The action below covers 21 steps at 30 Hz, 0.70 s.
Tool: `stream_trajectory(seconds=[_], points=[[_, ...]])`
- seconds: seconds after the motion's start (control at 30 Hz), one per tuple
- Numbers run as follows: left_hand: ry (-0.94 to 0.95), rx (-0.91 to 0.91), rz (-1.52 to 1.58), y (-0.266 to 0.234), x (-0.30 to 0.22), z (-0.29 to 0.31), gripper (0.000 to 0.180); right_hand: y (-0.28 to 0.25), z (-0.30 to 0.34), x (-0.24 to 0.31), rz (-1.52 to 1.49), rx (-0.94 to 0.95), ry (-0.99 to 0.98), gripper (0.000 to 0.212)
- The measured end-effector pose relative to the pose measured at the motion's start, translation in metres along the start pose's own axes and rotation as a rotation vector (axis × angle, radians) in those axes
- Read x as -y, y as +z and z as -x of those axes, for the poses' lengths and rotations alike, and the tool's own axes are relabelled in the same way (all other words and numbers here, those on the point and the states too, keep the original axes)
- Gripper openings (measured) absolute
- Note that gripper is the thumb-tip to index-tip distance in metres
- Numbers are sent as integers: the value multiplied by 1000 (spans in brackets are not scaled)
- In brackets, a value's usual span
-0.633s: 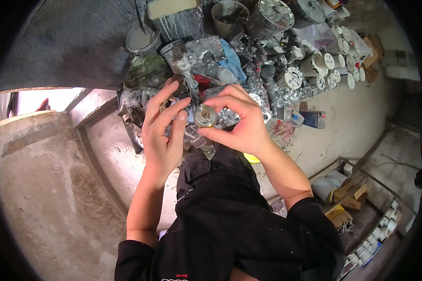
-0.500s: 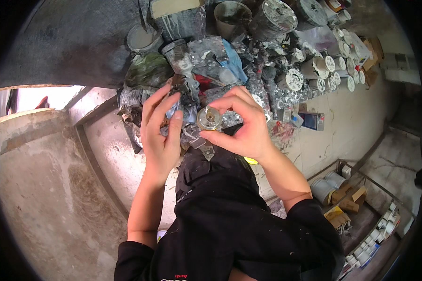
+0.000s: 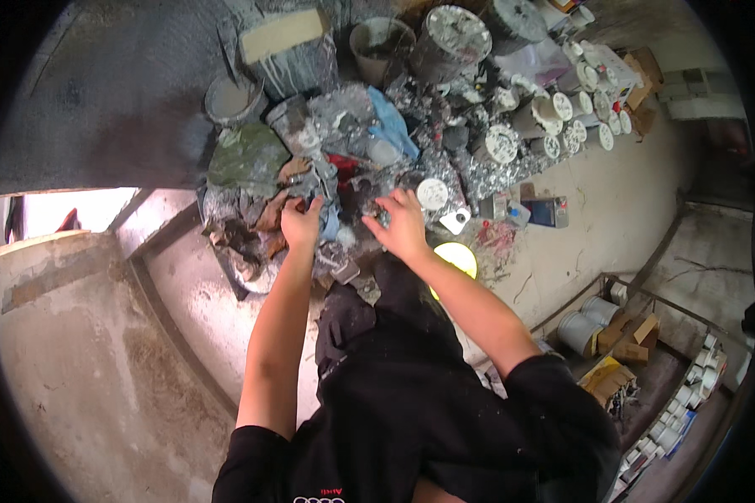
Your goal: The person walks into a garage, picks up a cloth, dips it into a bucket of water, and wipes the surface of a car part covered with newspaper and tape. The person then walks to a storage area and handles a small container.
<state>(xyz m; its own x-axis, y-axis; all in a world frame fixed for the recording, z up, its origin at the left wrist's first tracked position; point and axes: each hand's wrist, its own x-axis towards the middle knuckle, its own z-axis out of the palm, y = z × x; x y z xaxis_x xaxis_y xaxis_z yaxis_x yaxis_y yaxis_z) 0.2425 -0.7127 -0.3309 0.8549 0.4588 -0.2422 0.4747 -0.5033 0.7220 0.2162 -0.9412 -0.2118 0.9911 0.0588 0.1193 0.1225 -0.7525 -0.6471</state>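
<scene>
Among the crumpled rags [image 3: 268, 214] at the near left of the cluttered work surface, my left hand [image 3: 300, 225] is closed, its fingertips and thumb pinching a grey-blue rag [image 3: 327, 191]. My right hand [image 3: 404, 226] is a short way to the right, over the dark, paint-spattered part. Its curled fingers and thumb grip a small round, clear-rimmed piece [image 3: 381, 216], mostly hidden by the fingers. A white round lid [image 3: 433, 194] lies just beyond the right hand, and a white tag-like piece with a hole [image 3: 455, 220] is beside it.
Paint-crusted buckets [image 3: 451, 42] and a tub [image 3: 285, 50] line the far side. Several white-lidded containers [image 3: 554, 109] stand at the right. A blue metal can [image 3: 547, 211] sits on the floor, right of the pile. A bright yellow round thing [image 3: 456, 261] shows beneath my right forearm.
Both hands have lowered and moved forward to the surface. My left hand, open before, is closed on a rag. My right hand still grips the round piece, lower and farther from me.
</scene>
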Motion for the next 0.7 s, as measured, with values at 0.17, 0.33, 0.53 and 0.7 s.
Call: stream_trajectory(seconds=[0.17, 0.33, 0.53, 0.7], points=[[-61, 79, 161, 4, -2, -32, 34, -11, 2, 3, -50, -101, -174, 35], [-199, 133, 601, -41, -27, 18, 25, -23, 1, 24, -211, -18, -22, 34], [-207, 323, 813, -146, -70, 109, 25, -54, -30, 86, -512, 146, -222, 42], [-238, 271, 760, -187, -83, 141, 23, -76, -55, 134, -366, 312, -520, 44]])
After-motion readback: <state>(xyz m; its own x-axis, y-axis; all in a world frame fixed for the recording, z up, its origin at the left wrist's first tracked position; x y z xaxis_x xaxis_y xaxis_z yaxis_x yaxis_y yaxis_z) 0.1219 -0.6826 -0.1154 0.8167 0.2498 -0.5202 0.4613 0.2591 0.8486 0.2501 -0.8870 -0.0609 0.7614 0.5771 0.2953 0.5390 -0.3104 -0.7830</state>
